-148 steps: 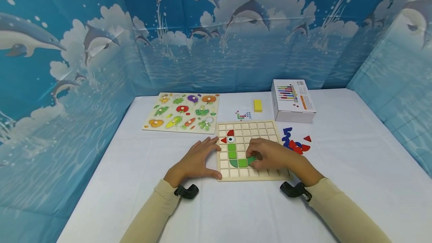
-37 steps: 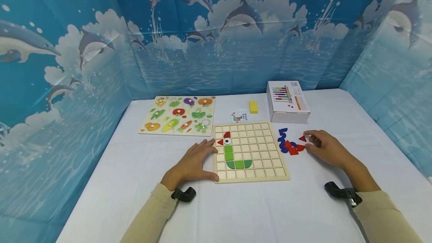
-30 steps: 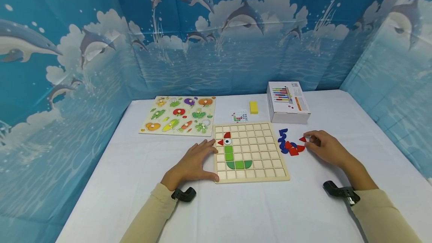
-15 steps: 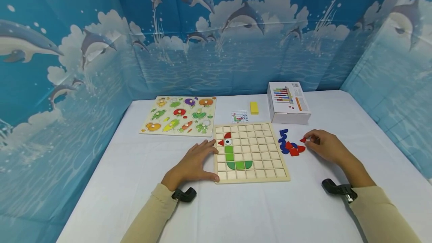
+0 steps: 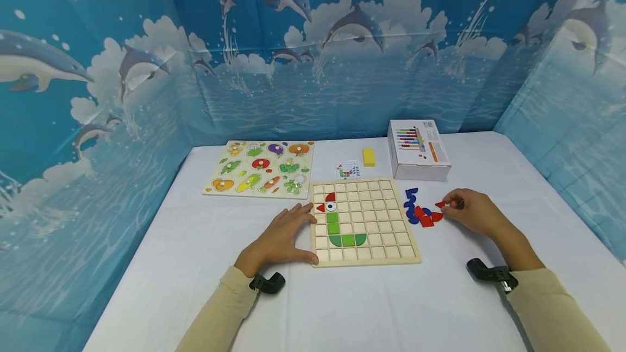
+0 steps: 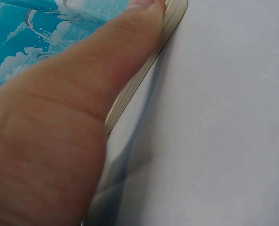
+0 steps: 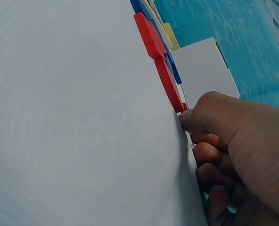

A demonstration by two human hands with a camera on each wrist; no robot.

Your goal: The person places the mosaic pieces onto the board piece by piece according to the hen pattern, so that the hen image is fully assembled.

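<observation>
My left hand [image 5: 281,240] rests at the left edge of the wooden grid board [image 5: 386,254], thumb at the near corner and fingertips farther up the side. In the left wrist view the thumb [image 6: 125,44] touches the board's rim [image 6: 135,84]. On the board, red, white and green pieces form a bird-like shape, with green squares [image 5: 332,222] down its neck and a round eye tile [image 5: 330,206]. Right of the board, my right hand [image 5: 471,212] pinches a small red triangle [image 5: 439,205] between thumb and index finger, low over the table. Its fingertips hide part of the triangle.
Blue pieces [image 5: 411,205] and red pieces [image 5: 426,221] lie in a loose pile between board and right hand. Behind stand a white box [image 5: 420,170], a yellow block [image 5: 368,157], a pattern card [image 5: 348,169] and a vegetable peg puzzle [image 5: 235,189].
Since the earliest frame, my right hand has left the green piece on the board and moved right to the red triangle. Lately the triangle has turned slightly in its fingertips. The left hand stays put.
</observation>
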